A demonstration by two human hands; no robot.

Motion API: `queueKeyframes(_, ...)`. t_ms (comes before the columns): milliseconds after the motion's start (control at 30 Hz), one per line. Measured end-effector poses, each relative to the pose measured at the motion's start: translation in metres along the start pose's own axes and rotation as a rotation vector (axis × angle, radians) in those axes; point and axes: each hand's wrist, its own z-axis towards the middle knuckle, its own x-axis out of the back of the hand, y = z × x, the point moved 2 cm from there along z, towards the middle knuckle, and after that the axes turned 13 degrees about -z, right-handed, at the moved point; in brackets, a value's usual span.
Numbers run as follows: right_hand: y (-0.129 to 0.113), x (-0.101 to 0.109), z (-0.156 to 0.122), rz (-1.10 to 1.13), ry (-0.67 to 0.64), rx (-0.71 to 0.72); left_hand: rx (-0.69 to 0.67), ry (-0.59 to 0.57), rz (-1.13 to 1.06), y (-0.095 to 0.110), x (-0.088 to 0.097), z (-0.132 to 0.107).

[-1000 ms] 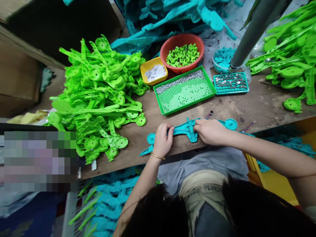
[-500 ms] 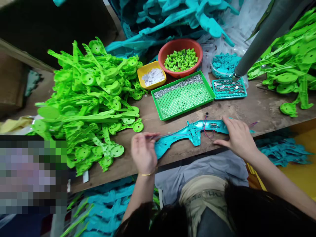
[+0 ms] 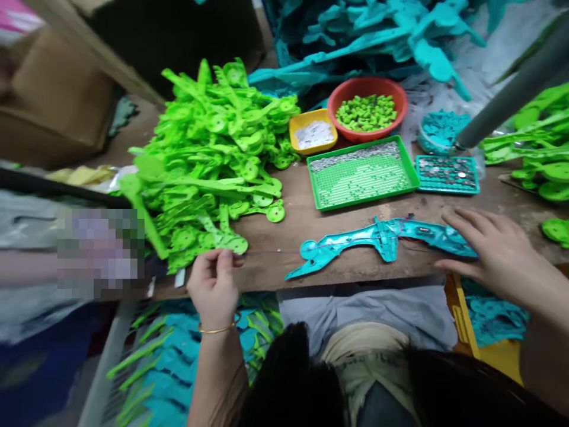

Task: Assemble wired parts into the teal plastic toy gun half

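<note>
A long turquoise plastic part (image 3: 384,237), curved like a bow with a block in its middle, lies on the workbench in front of me. Thin wires run along its hollow side. My left hand (image 3: 214,283) is off to the left of the part. Its thumb and fingers pinch the end of a thin wire (image 3: 275,252), stretched out past the part's left tip. My right hand (image 3: 493,249) lies over the part's right end, fingers stretched and thumb apart, touching it and hiding some of that end.
Behind the part stand a green tray (image 3: 363,178) of small metal pieces, a turquoise tray (image 3: 447,188), a yellow tub (image 3: 297,142) and a red bowl (image 3: 335,98). A heap of green parts (image 3: 208,172) rises at left. A dark pole (image 3: 511,89) slants down at right.
My left hand has moved left, away from the turquoise part, drawing the wire out straight. My right hand stays at the part's right end. The view has turned left.
</note>
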Motion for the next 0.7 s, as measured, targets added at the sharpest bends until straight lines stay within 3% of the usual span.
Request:
queueKeyframes(67,-0.038,0.024,0.028,0.215,0.093,0.1,-0.061,-0.035,-0.032,0.02,-0.001,-0.012)
queueKeyframes(133,-0.094,0.037,0.055,0.449,0.162,0.212,-0.104,-0.086,-0.047,0.034,0.0,-0.026)
queueKeyframes(233,-0.187,0.03,0.078,0.659,0.031,0.488,-0.125,-0.132,-0.093,0.045,0.003,-0.047)
queueKeyframes(333,-0.246,0.012,0.08,0.902,-0.153,0.55,-0.128,-0.163,-0.123,0.045,0.008,-0.059)
queueKeyframes(400,-0.257,0.003,0.077,1.073,-0.266,0.465,-0.155,-0.246,-0.094,0.039,0.012,-0.056)
queueKeyframes(467,-0.247,-0.004,0.077,1.146,-0.315,0.305,-0.229,-0.323,0.054,0.025,0.016,-0.042)
queueKeyframes(600,-0.199,-0.018,0.083,1.003,-0.131,-0.024,-0.367,-0.452,0.592,-0.02,0.02,0.003)
queueKeyframes(700,-0.172,-0.033,0.085,0.786,0.002,-0.05,-0.408,-0.56,0.728,-0.04,0.022,0.026)
